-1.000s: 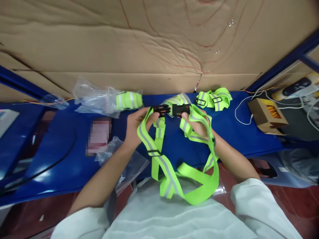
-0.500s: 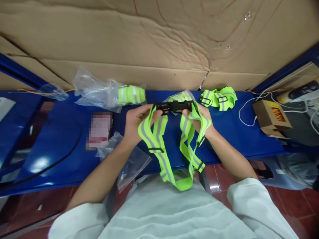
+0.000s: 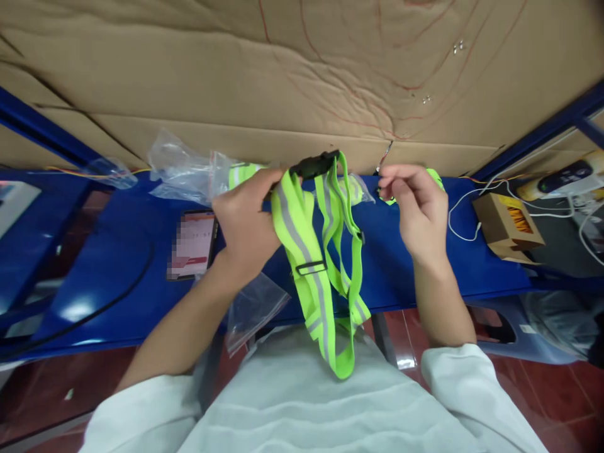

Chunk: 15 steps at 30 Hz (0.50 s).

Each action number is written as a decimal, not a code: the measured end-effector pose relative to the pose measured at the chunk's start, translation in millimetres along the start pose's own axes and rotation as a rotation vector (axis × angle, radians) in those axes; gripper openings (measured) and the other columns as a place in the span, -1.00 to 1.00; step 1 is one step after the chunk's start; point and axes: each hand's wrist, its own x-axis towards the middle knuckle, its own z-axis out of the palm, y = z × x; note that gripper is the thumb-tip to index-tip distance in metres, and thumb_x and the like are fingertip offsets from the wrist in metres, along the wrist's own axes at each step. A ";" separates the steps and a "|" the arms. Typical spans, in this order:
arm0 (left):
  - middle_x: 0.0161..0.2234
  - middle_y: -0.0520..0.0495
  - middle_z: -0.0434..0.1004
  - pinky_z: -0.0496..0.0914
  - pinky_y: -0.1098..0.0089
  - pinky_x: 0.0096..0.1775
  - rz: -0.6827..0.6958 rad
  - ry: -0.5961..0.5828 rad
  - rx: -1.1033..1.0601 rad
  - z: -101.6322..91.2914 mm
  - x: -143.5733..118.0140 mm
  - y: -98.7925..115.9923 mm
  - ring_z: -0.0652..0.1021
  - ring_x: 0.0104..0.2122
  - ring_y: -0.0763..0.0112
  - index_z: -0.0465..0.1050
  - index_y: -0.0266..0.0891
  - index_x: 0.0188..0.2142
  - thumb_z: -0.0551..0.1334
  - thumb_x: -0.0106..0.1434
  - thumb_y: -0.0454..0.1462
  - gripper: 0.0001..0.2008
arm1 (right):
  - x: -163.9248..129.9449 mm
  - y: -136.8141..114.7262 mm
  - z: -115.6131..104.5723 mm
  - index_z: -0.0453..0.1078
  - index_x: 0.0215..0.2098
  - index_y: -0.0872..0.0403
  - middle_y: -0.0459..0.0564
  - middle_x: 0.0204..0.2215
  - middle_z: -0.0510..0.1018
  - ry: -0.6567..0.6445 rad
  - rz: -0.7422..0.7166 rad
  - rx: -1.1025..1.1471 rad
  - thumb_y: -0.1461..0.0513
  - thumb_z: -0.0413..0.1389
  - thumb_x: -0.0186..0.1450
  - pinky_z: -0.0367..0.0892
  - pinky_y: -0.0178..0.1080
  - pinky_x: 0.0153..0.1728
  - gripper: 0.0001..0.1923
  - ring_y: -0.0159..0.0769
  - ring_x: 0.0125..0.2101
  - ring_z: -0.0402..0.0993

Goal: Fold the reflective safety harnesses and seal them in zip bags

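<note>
Left hand (image 3: 245,217) grips the neon yellow reflective strap (image 3: 311,251) near its top end, fingers curled tight round the webbing just under the black buckle (image 3: 314,165); buckle reads as joined, tilted up to the right, held above the far edge of the blue table (image 3: 117,264); strap hangs down from the fist in several loops with grey reflective stripes, a black slider (image 3: 310,268) partway down, lowest loop dangling over the person's white shirt (image 3: 321,402) at the table's near edge.

Right hand (image 3: 415,204) holds nothing; fingers loosely bent, thumb and fingertips drawn near each other, hovering to the right of the buckle and apart from the strap; behind it a second folded yellow strap (image 3: 436,179) mostly hidden, only an edge shows.

Far left on the table: clear plastic bag (image 3: 182,173) with a rolled yellow strap (image 3: 243,173) partly inside it, just behind the left hand; another clear bag (image 3: 356,189) between the hands, holding something yellow; empty-looking clear bag (image 3: 252,308) under the left forearm, hanging off the near edge; phone (image 3: 191,242) with lit screen lying flat left of the left wrist; black cable (image 3: 94,308) curving over the left part of the table.

Right side: small brown cardboard box (image 3: 507,223) near a white cable (image 3: 460,214); big cardboard sheet (image 3: 302,69) stands behind the table.
</note>
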 end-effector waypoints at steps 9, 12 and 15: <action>0.34 -0.20 0.45 0.41 0.27 0.32 0.356 -0.367 -0.003 1.9 -21.2 61.2 0.51 0.30 0.23 0.34 -0.18 0.36 0.11 0.49 -0.38 -0.52 | -21.4 -33.4 2.6 0.47 -0.41 0.06 -0.13 -0.49 0.45 -0.233 0.135 0.039 -0.10 0.33 0.31 0.29 -0.29 -0.41 -0.57 -0.36 -0.43 0.35; 0.47 -0.34 0.18 0.42 0.19 0.32 0.402 -0.464 0.037 -24.4 -41.4 68.0 0.39 0.40 0.10 0.18 -0.21 0.44 0.21 0.48 -0.30 -0.42 | -18.2 -21.4 -15.1 0.60 -0.30 0.01 -0.10 -0.39 0.59 -0.129 0.204 0.202 -0.01 0.33 0.34 0.45 -0.24 -0.28 -0.73 -0.29 -0.32 0.52; 0.24 -0.39 0.51 0.49 -0.13 0.20 0.293 -0.541 0.436 -48.2 -79.2 60.4 0.59 0.18 -0.14 0.41 -0.24 0.29 0.26 0.46 -0.20 -0.55 | -14.8 -8.7 -37.1 0.67 -0.22 -0.05 -0.05 -0.31 0.68 0.054 0.213 0.368 0.06 0.35 0.31 0.53 -0.15 -0.17 -0.82 -0.20 -0.23 0.63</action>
